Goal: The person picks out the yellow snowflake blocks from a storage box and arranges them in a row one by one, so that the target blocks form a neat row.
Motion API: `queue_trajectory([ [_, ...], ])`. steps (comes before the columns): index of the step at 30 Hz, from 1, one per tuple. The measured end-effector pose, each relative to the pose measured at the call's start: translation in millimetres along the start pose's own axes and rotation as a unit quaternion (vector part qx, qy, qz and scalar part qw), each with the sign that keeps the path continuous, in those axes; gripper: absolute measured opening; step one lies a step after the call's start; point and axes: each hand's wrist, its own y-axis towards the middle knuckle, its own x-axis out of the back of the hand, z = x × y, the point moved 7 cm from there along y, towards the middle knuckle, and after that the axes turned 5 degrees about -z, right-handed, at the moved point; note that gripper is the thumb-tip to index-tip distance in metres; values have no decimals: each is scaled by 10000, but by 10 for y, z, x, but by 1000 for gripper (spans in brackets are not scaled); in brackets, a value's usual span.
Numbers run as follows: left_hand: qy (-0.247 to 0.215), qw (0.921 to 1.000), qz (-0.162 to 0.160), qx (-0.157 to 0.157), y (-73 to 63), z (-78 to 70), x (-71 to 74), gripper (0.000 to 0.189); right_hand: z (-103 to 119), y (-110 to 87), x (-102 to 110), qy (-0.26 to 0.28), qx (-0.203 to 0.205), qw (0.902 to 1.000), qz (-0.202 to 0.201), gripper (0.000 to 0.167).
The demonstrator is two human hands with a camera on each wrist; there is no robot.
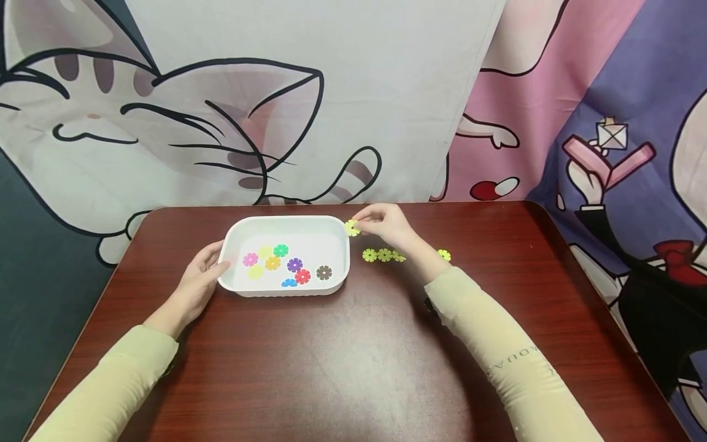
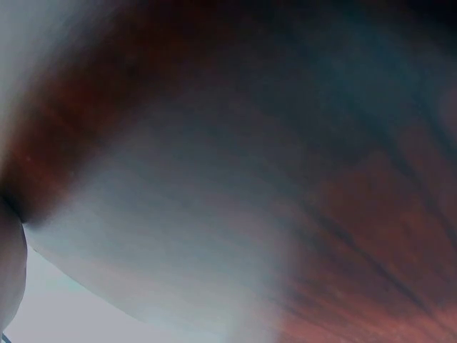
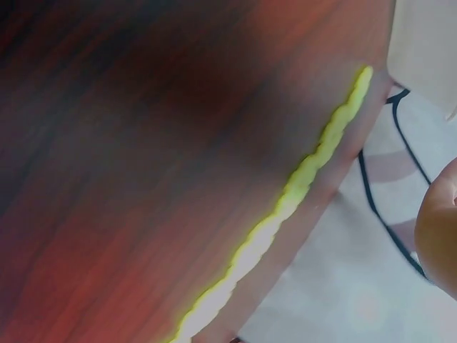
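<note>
My left hand (image 1: pixel 200 277) grips the left end of a white plastic tray (image 1: pixel 284 224), thumb over the rim. Several notched flower-shaped plastic discs in mixed colours lie in the tray, among them a purple disc (image 1: pixel 295 264), a green disc (image 1: pixel 281 250) and a brown disc (image 1: pixel 324 272). Just beyond the tray's right rim, my right hand (image 1: pixel 389 224) pinches a yellow-green notched disc (image 1: pixel 351 228). Below that hand, a row of yellow-green discs (image 1: pixel 384 255) lies on the table, its middle hidden by the forearm. The right wrist view shows this row as a long strip (image 3: pixel 293 193).
The dark reddish wooden table (image 1: pixel 331 368) ends at a far edge just behind the tray. A cartoon-printed cloth (image 1: pixel 386 92) hangs behind it. The row's far end (image 1: pixel 444 255) shows right of the forearm. Blur covers most of the left wrist view.
</note>
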Motion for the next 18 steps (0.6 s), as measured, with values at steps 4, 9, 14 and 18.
queue_trajectory([
  [4, -27, 10000, 13, -30, -2, -3, -3, 39, -80, -25, 147, -122, -7, 9999, -58, 20],
  [9, -64, 9999, 11, -90, -5, -6, -3, 39, -168, -76, 330, -153, -34, 9998, -146, 21],
  [14, -30, 10000, -21, -67, -3, -1, 7, 39, -270, -124, 518, -185, -124, 9994, -252, 23],
  [18, 122, 9999, -52, 45, 2, 10, 13, 41, -356, -161, 678, -295, -172, 9988, -338, 25],
])
